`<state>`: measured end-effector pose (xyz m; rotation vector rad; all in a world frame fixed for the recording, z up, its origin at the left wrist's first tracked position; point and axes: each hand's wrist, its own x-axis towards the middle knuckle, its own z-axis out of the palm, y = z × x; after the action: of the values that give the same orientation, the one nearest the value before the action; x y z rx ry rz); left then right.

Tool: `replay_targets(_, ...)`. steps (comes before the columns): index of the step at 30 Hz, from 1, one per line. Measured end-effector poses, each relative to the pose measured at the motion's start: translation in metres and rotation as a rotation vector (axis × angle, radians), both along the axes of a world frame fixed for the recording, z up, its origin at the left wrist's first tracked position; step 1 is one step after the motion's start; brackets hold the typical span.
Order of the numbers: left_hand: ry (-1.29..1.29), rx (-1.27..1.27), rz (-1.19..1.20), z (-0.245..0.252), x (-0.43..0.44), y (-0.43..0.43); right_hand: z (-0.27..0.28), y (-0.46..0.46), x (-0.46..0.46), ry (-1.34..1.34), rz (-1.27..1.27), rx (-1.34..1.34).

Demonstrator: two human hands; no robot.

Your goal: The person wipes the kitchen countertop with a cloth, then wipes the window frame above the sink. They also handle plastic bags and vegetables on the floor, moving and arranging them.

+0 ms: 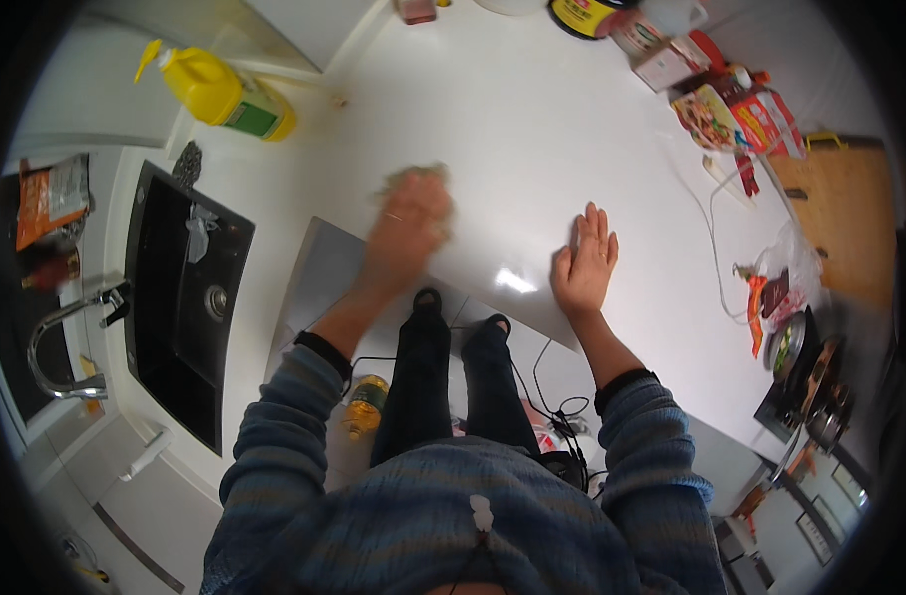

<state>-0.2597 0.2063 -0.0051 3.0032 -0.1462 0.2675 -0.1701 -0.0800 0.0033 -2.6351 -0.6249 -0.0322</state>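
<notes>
My left hand [412, 216], blurred by motion, presses a greenish-brown cloth [422, 172] onto the white countertop [497, 126], near its front edge. The cloth shows around the fingers; the rest of it lies hidden under the palm. Farther right, my right hand [588, 260] rests on the countertop with its fingers extended and holds nothing. A bright reflection shows on the surface between the two hands.
At left is a black sink [178, 312] with a chrome faucet [40, 335]; a yellow pump bottle [222, 93] lies beyond it. Food packages [709, 119], a white cable [709, 216] and a plastic bag [795, 256] line the right side.
</notes>
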Motion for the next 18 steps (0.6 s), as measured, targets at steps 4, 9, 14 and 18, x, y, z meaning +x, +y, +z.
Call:
replay_targets(4,-0.023,-0.054,0.319,-0.007,0.021,-0.012,0.002,0.001,0.0,0.0,-0.025,0.007)
replay_targets(9,0.075,-0.125,0.175,-0.001,0.041,-0.108,0.0,0.0,0.0,0.014,-0.026,0.083)
replay_targets(14,0.187,-0.205,-0.003,0.011,0.042,-0.181,-0.004,-0.008,0.002,0.058,-0.084,0.399)
replay_targets(18,0.172,-0.589,-0.106,0.016,0.027,-0.167,0.006,-0.001,0.007,0.346,-0.405,1.003)
